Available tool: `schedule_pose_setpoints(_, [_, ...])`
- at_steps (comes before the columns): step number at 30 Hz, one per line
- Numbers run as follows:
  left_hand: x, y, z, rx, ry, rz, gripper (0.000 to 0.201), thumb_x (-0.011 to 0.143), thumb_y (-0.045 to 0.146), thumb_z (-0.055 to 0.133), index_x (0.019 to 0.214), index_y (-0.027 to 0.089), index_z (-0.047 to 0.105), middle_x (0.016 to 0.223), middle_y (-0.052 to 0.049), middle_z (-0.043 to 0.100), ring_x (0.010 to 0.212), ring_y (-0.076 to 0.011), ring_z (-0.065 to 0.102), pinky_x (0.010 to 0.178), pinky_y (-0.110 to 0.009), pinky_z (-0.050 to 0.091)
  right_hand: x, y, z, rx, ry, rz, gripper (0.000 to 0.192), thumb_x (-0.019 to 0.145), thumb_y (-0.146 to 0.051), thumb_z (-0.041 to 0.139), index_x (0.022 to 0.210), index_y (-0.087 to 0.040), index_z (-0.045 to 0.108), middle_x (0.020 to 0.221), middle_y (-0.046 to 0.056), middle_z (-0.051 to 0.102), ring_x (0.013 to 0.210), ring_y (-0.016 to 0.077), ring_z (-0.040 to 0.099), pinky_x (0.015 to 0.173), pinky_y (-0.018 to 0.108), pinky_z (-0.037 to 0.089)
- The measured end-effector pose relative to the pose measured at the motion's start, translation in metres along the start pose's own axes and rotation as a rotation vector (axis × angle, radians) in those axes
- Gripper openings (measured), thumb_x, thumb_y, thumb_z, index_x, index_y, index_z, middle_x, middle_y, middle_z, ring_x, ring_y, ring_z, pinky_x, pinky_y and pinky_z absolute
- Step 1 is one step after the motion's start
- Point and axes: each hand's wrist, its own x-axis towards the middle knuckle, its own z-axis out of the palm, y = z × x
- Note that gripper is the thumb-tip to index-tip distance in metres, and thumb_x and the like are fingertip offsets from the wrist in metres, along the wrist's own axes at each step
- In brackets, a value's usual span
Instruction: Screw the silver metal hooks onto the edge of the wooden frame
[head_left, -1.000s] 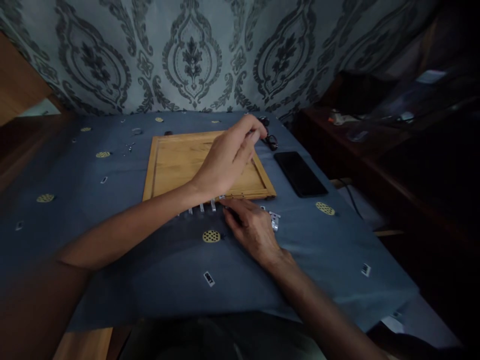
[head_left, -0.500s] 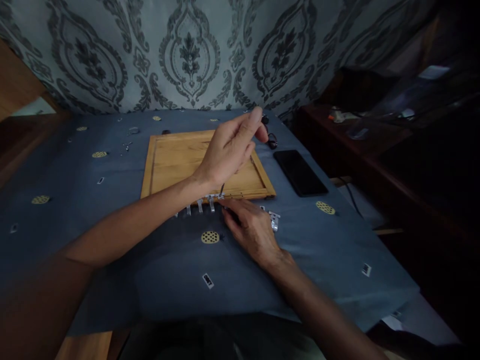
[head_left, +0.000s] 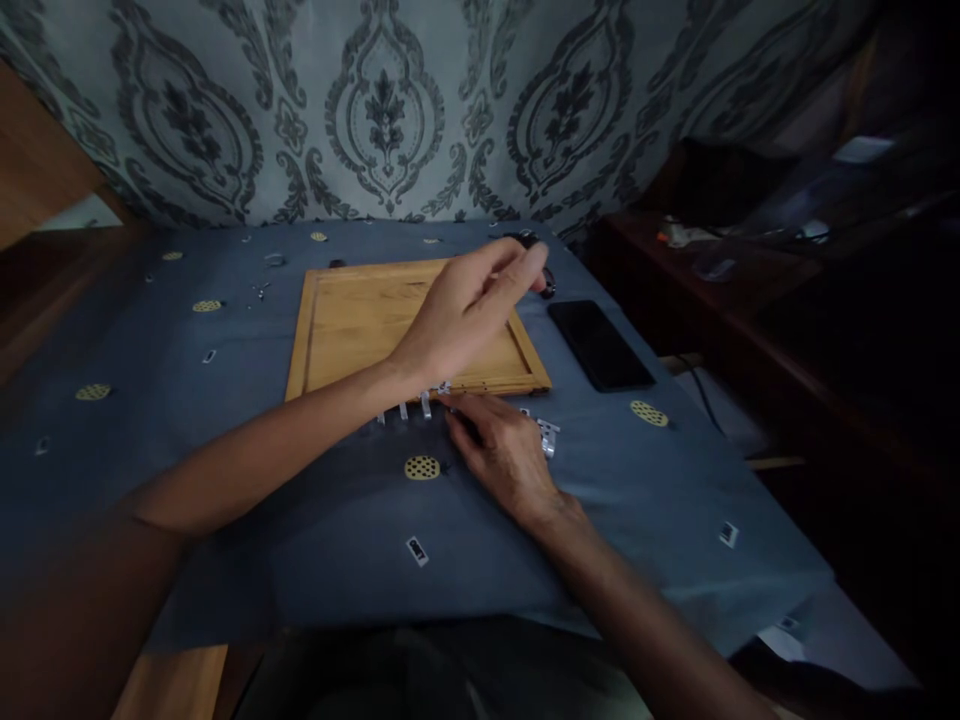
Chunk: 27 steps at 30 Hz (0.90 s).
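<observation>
- Lying along the near edge of the wooden tray (head_left: 337, 330): a row of small metal pieces (head_left: 409, 408), on the blue cloth (head_left: 300, 520).
- Right hand (head_left: 506, 455): flat on the cloth just beside the tray's near right corner, fingertips touching the row's right end; whether it grips a piece cannot be told.
- Left hand (head_left: 469, 310): raised above the tray's right side, fingers loosely curled, nothing seen in it.
- Black phone (head_left: 600, 345): right of the tray.
- Dark eyeglasses (head_left: 541, 272): at the tray's far right corner, partly hidden.
</observation>
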Motion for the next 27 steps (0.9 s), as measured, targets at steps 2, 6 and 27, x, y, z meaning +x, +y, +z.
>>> schedule_pose_setpoints(2, [0.002, -0.001, 0.003, -0.112, 0.046, -0.028, 0.038, 0.100, 0.042, 0.047, 0.071, 0.019, 0.054, 0.050, 0.007, 0.030, 0.046, -0.0062, 0.029, 0.045, -0.023, 0.026, 0.000, 0.000, 0.000, -0.010, -0.006, 0.004, 0.027, 0.092, -0.014, 0.054, 0.112, -0.023, 0.072, 0.103, 0.007, 0.079, 0.092, 0.0218, 0.074, 0.079, 0.033, 0.057])
schedule_pose_setpoints(6, [0.008, -0.002, 0.003, -0.235, 0.044, -0.129, 0.040, 0.102, 0.039, 0.044, 0.067, 0.019, 0.050, 0.040, 0.009, 0.025, 0.036, -0.0053, 0.025, 0.037, -0.022, 0.018, -0.001, 0.002, 0.002, -0.021, 0.005, -0.013, 0.026, 0.094, -0.015, 0.054, 0.112, -0.022, 0.072, 0.104, 0.007, 0.079, 0.092, 0.0217, 0.074, 0.080, 0.033, 0.058])
schedule_pose_setpoints(27, [-0.002, 0.010, 0.001, -0.110, 0.014, -0.140, 0.041, 0.102, 0.042, 0.043, 0.069, 0.018, 0.052, 0.048, 0.008, 0.029, 0.044, -0.0055, 0.030, 0.044, -0.021, 0.026, 0.001, -0.001, 0.001, -0.018, 0.032, -0.025, 0.026, 0.093, -0.014, 0.054, 0.110, -0.022, 0.072, 0.098, 0.006, 0.079, 0.088, 0.0218, 0.074, 0.076, 0.032, 0.057])
